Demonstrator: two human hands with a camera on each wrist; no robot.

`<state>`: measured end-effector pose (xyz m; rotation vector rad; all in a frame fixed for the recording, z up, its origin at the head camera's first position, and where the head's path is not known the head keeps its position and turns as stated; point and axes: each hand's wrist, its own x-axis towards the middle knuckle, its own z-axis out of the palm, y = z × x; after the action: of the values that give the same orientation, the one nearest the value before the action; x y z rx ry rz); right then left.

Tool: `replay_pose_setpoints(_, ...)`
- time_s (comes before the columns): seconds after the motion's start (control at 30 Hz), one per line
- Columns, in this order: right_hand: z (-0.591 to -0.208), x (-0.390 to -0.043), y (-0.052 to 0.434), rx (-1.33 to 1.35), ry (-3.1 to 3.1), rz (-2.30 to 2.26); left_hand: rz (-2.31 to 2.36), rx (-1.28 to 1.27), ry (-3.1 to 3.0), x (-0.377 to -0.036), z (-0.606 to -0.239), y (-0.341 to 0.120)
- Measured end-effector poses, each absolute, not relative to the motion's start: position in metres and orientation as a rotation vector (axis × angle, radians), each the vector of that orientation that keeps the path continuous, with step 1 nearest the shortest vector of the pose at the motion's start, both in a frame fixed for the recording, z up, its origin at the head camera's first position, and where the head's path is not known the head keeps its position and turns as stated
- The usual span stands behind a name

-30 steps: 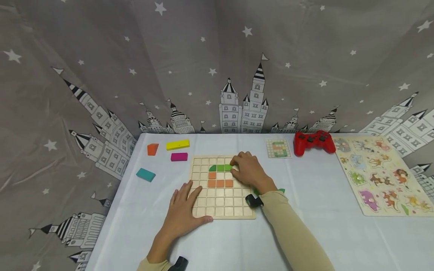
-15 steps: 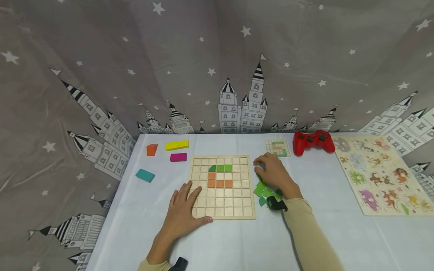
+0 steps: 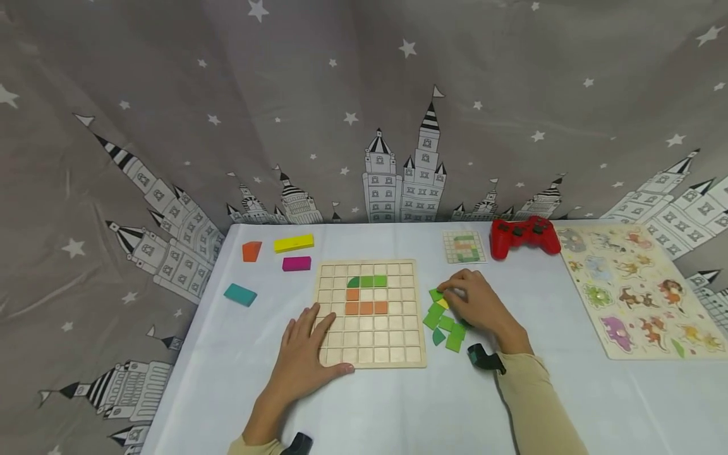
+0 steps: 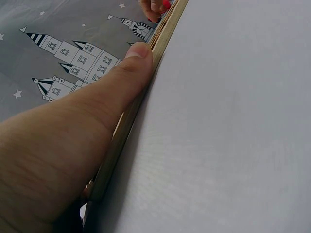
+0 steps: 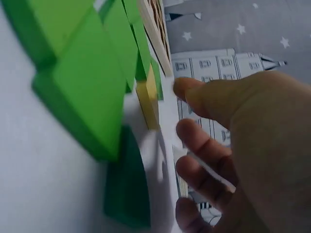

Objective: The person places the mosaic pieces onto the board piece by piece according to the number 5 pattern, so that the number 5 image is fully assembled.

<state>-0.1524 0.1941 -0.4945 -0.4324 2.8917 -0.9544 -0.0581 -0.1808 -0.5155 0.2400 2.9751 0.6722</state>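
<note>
My left hand (image 3: 301, 357) rests with spread fingers on the near left corner of a wooden grid board (image 3: 366, 347). Its thumb lies along the board's front edge. On the board sit a dark green quarter-round tile (image 3: 354, 282), two light green square tiles (image 3: 373, 281) and several orange square tiles (image 3: 366, 308). Right of the board, my right hand (image 3: 483, 309) hovers at a loose pile of green tiles (image 3: 435, 316). In the right wrist view its fingers are loosely bent, with nothing seen held. A yellow tile (image 5: 148, 97) and a dark green curved tile (image 5: 129, 184) lie in that pile.
A small pattern card (image 3: 464, 247), a red game controller (image 3: 524, 237) and an animal puzzle board (image 3: 643, 297) stand at the right. Yellow (image 3: 293, 243), magenta (image 3: 296, 263), orange (image 3: 251, 251) and teal (image 3: 240, 294) blocks lie at the left.
My right hand has left the light green tile on the board and moved right, then nearer me, to the loose green tiles. My left hand stays on the board.
</note>
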Motion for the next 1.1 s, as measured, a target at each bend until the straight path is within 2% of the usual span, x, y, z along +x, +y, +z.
replay_pose_setpoints(0.5, -0.501, -0.158, 0.209, -0.144, 2.998, -0.853, 0.657, 0.228, 2.958, -0.059, -0.515, -0.179)
replay_pose_setpoints(1.1, -0.509, -0.163, 0.209, -0.169, 2.969, -0.771, 0.668, 0.226, 2.963, -0.059, -0.516, -0.18)
